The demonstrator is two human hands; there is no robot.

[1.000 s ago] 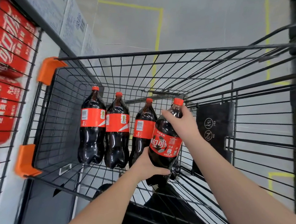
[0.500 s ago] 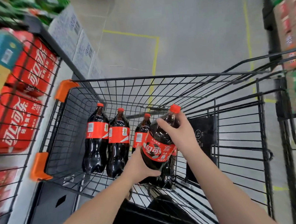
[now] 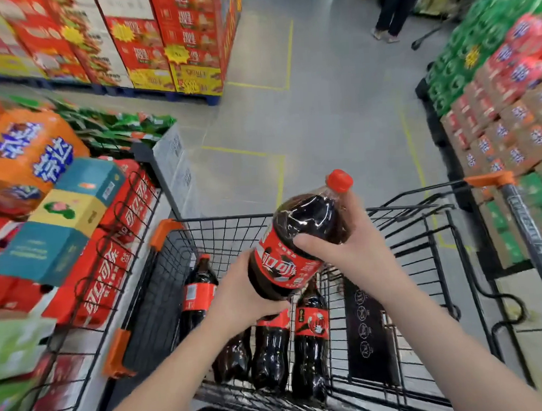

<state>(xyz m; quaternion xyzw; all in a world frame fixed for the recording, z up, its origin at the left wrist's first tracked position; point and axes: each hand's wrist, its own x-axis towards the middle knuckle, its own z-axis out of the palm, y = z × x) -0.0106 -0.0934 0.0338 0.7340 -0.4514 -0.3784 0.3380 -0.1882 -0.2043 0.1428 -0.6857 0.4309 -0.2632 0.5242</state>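
Note:
I hold a large cola bottle with a red label and red cap, tilted, above the black wire shopping cart. My left hand grips its lower end from the left. My right hand grips its upper body below the neck. Three more cola bottles stand in the cart: one at the left, two partly hidden under my left hand and beside it.
Red cola cases and coloured boxes fill a wire rack on the left. Stacked drink cases line the right. A second cart's handle is at right. Grey aisle floor with yellow lines lies ahead; a person stands far off.
Both hands have lifted the held bottle up out of the cart from beside the other three. The camera has tilted up, showing more of the aisle.

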